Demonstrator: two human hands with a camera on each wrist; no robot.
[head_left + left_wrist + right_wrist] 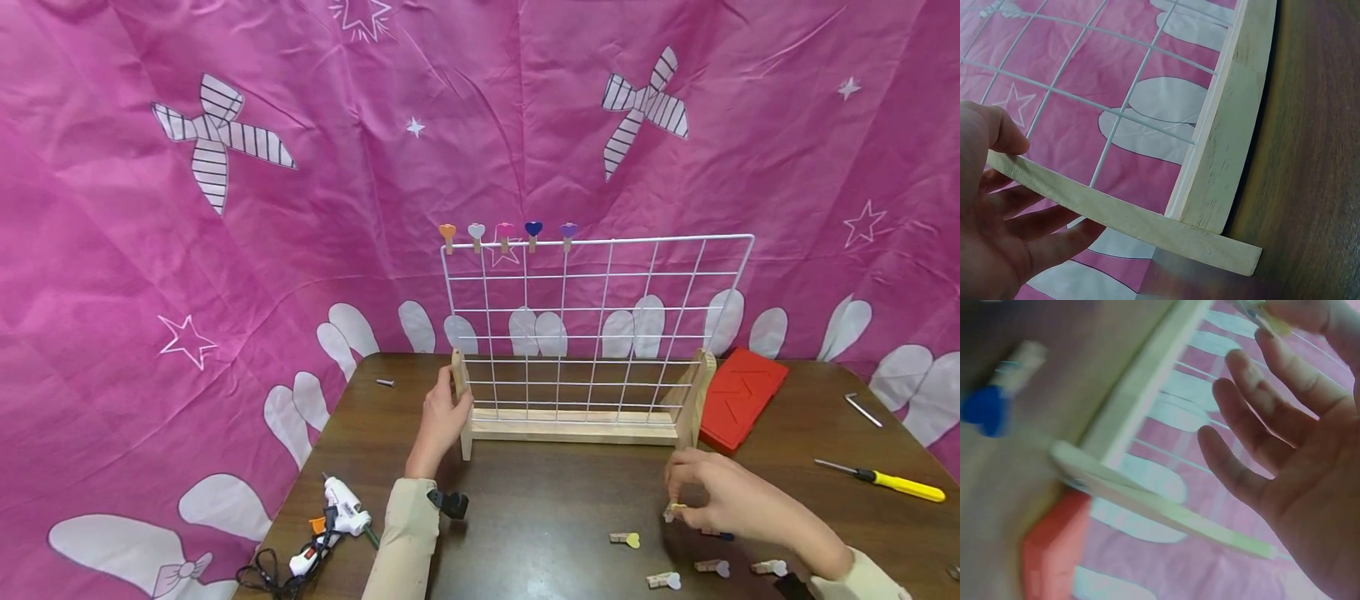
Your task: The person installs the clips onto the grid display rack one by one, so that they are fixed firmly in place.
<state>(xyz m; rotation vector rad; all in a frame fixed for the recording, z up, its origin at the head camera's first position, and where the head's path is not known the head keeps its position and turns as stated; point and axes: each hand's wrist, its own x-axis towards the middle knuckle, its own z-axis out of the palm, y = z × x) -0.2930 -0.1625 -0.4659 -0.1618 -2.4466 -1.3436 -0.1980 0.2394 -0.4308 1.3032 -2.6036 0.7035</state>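
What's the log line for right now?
left hand: grips wooden side post | right hand: pinches yellow-heart clothespin | white wire grid: five heart clothespins along top

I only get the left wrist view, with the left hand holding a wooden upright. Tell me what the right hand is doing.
Observer: The right hand pinches a small clip above the table.
Operator: Count the clips along the top edge of the grid.
Observer: Five heart-topped clips: orange, white, pink, dark blue and purple.
Operator: Name what lies beside the other upright.
Observer: A red object, with a yellow-handled screwdriver farther right.
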